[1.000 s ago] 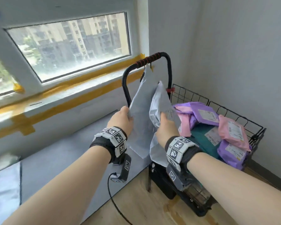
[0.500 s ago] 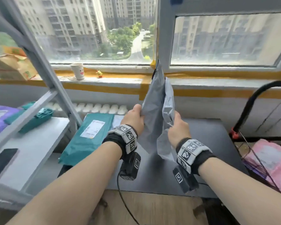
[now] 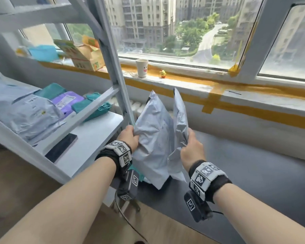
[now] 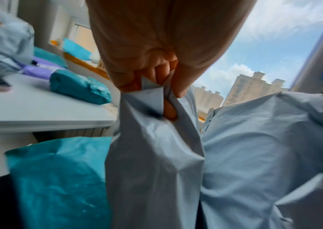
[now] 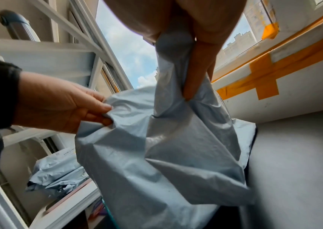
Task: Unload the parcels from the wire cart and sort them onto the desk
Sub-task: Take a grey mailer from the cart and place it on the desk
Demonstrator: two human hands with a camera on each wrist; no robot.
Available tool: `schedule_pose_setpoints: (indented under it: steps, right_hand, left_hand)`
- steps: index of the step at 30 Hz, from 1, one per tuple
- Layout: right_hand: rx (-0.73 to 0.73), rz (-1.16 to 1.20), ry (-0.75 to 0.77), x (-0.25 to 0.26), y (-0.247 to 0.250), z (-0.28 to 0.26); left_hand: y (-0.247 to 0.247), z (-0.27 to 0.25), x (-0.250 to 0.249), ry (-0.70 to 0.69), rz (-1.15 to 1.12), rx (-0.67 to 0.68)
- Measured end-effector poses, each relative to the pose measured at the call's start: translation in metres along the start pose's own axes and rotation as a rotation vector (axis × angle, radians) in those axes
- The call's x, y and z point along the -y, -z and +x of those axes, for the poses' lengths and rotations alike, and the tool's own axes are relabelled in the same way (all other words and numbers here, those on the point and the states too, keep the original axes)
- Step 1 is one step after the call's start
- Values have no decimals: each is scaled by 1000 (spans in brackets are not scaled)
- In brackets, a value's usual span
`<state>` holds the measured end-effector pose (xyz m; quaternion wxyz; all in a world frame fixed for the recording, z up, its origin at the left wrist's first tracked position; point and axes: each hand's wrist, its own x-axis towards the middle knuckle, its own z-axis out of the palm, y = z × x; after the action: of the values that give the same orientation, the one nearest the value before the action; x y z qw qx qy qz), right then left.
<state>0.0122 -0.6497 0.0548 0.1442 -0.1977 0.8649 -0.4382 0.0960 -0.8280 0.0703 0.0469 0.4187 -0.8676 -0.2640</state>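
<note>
Grey plastic is bunching in both fists as a person is holding two mailers upright over the dark desk point(image 3: 253, 164) by the window. Left hand point(image 3: 128, 138) is pinching the edge of the larger grey parcel point(image 3: 153, 138); right hand point(image 3: 192, 148) is gripping the slimmer grey parcel point(image 3: 180, 117), fingers curled into its side. Just beside them, a white shelf point(image 3: 88, 138) is carrying teal and purple parcels.

Both my bare forearms reach forward side by side over the dark desk point(image 3: 253, 164), each wrist wrapped in a black band with marker tiles. My left hand point(image 3: 128, 138) pinches a grey parcel point(image 3: 153, 138) at its edge, fingers curled into the plastic. My right hand point(image 3: 192, 148) grips a second grey parcel point(image 3: 180, 120), thumb pressed along it.
</note>
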Motion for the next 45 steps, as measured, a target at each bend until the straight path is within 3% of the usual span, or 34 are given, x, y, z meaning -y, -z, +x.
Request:
schedule_pose_setpoints:
  steps: [4,9,12,16,19,21,25,28,31,35,37,39,41,43,45]
  right_hand:
    - [-21,-57,-29,9,-25,9]
    - [-21,-154,-44,37,-68,12]
    - [-27,-192,-54,51,-95,13]
    - [-9,-221,-91,58,-120,13]
    - [25,-309,-107,66,-129,14]
    - [37,-410,-71,76,-133,14]
    - [120,-566,44,86,-154,17]
    - [271,-625,41,78,-170,22]
    - [388,-705,79,68,-180,22]
    - [486,-722,164,60,-181,23]
    - [410,-554,165,56,-170,27]
    - [240,-426,65,48,-151,33]
    - [108,-476,-143,33,-130,41]
    - [96,-484,-401,15,-113,49]
    - [141,-325,-531,2,-103,53]
  left_hand:
    - [-2,27,28,109,0,16]
    - [3,68,64,131,-69,95]
    - [3,80,85,83,-9,205]
    - [-8,74,106,-201,380,263]
    - [-18,74,119,-153,427,468]
    - [-21,79,127,-120,438,532]
    - [-24,89,137,-146,295,412]
    - [-12,98,137,-48,-32,245]
    - [1,103,133,-6,-93,182]
    - [0,101,127,-30,100,303]
    - [-2,97,123,-45,92,376]
    - [-4,95,118,-47,120,366]
    - [-6,94,113,-37,170,361]
    - [-7,96,109,-24,214,368]
    - [-8,98,108,-8,265,390]
